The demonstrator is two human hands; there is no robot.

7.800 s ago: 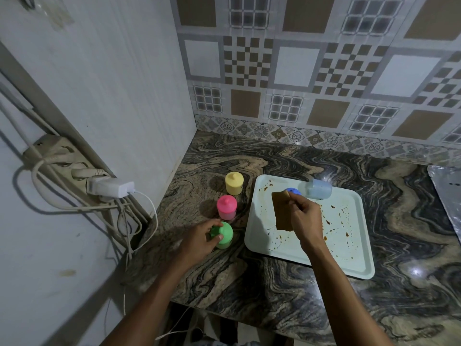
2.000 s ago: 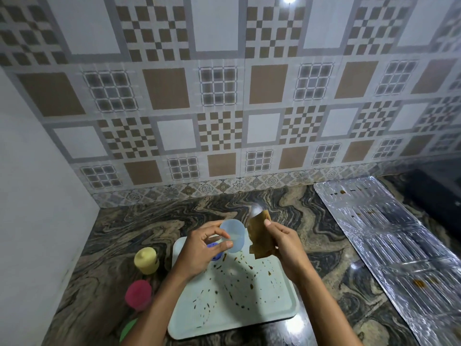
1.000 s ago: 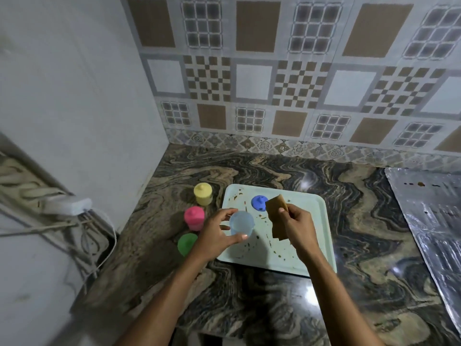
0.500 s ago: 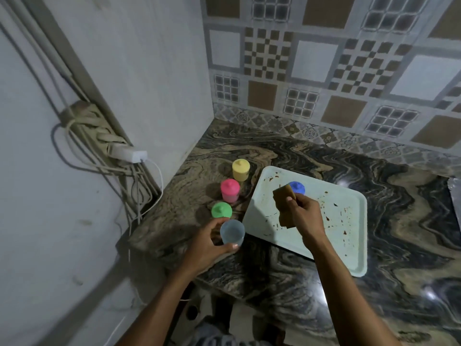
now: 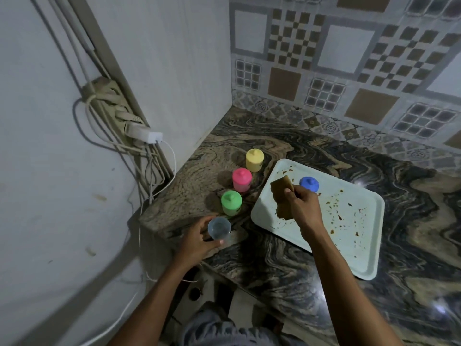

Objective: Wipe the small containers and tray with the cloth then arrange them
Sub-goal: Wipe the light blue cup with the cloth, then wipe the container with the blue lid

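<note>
My left hand (image 5: 198, 239) grips a clear lidless container (image 5: 219, 228) at the counter's front left corner, just in front of the green-lidded container (image 5: 231, 203). Behind the green one stand the pink-lidded container (image 5: 241, 180) and the yellow one (image 5: 254, 160) in a row. My right hand (image 5: 303, 207) pinches a brown cloth (image 5: 283, 196) above the left part of the pale tray (image 5: 354, 236), which carries brown stains. A blue lid (image 5: 309, 184) lies on the tray near its far left corner.
The marble counter (image 5: 287, 260) ends at a white side wall on the left and a tiled wall behind. A power strip with a white charger (image 5: 147, 135) and hanging cables sits on the left wall, beyond the counter's edge.
My left hand has carried the clear container off the tray, down and left to the counter's front corner by the green container. My right hand still holds the cloth over the tray.
</note>
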